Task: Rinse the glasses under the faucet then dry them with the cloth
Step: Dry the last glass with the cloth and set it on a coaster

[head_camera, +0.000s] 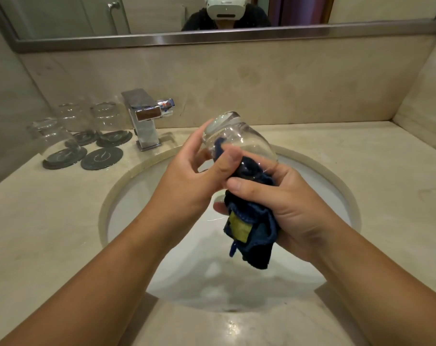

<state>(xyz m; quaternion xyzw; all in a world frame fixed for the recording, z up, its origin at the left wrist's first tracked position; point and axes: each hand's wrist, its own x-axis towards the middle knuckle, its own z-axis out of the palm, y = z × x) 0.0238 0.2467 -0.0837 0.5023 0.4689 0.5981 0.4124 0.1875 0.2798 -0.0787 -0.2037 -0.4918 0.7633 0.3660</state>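
Over the sink [324, 191], the person's left hand [197, 178] gripped a clear glass [239, 138], fingers and thumb curled round its side, base tipped away toward the wall. The right hand [294, 208] clutched a dark blue cloth [249, 228], one end stuffed into the glass's mouth. Left of the faucet [144, 121], three other glasses [53, 138] stood upside down on dark coasters [101, 158].

Single wide-angle head-worn view, looking forward and down from close above the left hand [187, 176] and right hand [294, 208]; sink [137, 196] beneath them, mirror [62, 16] beyond.
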